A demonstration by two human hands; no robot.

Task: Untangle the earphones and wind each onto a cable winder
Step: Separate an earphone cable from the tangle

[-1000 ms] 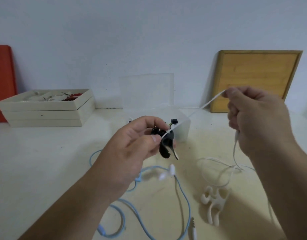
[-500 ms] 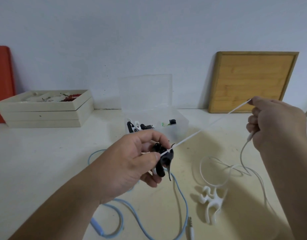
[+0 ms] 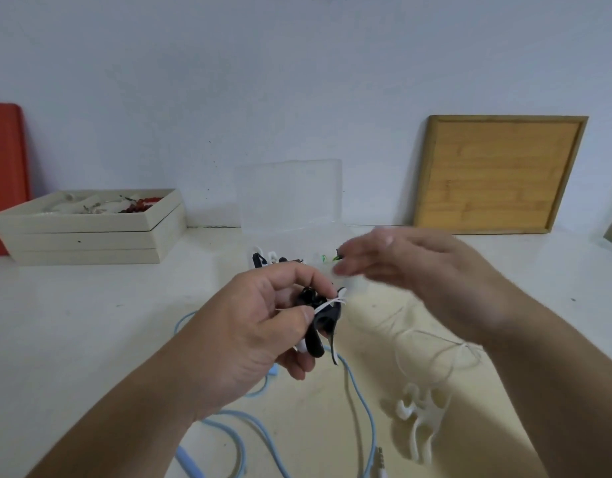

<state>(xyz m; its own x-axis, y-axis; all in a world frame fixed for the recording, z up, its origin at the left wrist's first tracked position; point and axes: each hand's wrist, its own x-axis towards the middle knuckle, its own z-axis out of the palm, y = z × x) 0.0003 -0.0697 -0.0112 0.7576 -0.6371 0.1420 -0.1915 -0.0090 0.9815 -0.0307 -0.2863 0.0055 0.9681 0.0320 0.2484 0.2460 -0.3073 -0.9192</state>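
Black winder point(image 3: 320, 326) held aloft at centre, white cable point(image 3: 332, 302) wrapped across it. Blue earphones point(image 3: 361, 405) lie loose at 6 o'clock. White winder point(image 3: 422, 410) flat at 4 o'clock.

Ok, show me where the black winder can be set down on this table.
Bare tabletop lies front left, between the stacked cream trays and the blue cable. More bare surface runs before the wooden board. Crowded: the middle, with the clear box, white winder and white cable.
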